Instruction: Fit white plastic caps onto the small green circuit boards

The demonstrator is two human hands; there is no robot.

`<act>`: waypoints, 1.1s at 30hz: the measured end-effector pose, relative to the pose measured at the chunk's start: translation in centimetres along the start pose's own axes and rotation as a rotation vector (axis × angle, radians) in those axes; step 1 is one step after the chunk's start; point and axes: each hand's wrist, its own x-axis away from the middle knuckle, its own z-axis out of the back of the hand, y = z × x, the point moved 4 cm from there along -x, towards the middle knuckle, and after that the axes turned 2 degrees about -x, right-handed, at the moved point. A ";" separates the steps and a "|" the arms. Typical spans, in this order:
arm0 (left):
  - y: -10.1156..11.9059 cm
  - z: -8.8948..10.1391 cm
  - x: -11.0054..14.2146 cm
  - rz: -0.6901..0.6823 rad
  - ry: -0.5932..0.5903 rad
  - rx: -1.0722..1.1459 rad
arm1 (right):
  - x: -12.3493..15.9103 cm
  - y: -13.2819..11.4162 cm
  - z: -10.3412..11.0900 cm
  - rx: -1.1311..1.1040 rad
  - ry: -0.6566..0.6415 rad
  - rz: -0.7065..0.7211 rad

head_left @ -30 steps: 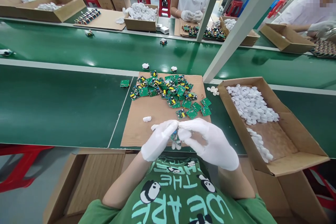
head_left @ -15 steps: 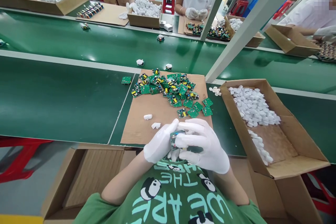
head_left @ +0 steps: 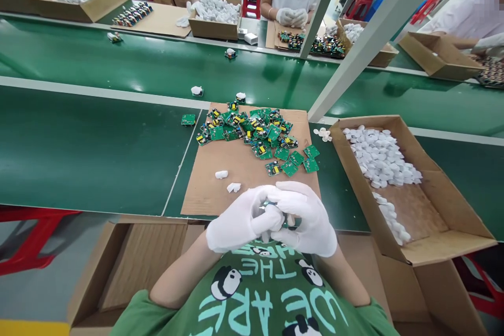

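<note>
White-gloved, my left hand point(head_left: 246, 219) and my right hand point(head_left: 309, 218) meet close in front of my chest. Between them is a small circuit board point(head_left: 292, 222), mostly covered by the gloved fingers, and both hands are closed on it. Whether a white piece is also in the grip, I cannot tell. Just beyond, on a cardboard sheet point(head_left: 208, 197), lie two small white pieces, one rounded point(head_left: 221, 174) and one angular point(head_left: 233, 187). A heap of green circuit boards point(head_left: 255, 128) with yellow parts covers the sheet's far half.
On the right stands an open cardboard box point(head_left: 444, 205) with white plastic pieces point(head_left: 381, 160). White discs point(head_left: 323, 135) lie beside it. A green conveyor belt point(head_left: 157, 71) carries several boards. A slanted metal post point(head_left: 354, 37) rises near the box. Across the belt, a co-worker's gloved hands point(head_left: 292, 17) touch each other.
My fingers have closed further around the circuit board, hiding more of it, and my left thumb has come across it. The boards on the belt have shifted left.
</note>
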 end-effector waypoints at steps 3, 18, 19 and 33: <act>-0.4 -0.3 -0.1 -0.026 0.049 0.064 | 0.5 0.5 -0.2 -0.021 0.039 0.030; 0.8 -1.3 -0.7 0.004 -0.095 -0.167 | 0.2 -0.5 0.5 0.133 -0.093 0.052; 1.0 -1.3 -0.6 0.008 -0.081 -0.192 | 0.3 -0.6 0.4 0.167 -0.113 0.068; -0.5 -1.1 1.1 0.088 -0.241 0.236 | -0.1 -2.0 1.3 0.125 -0.024 0.154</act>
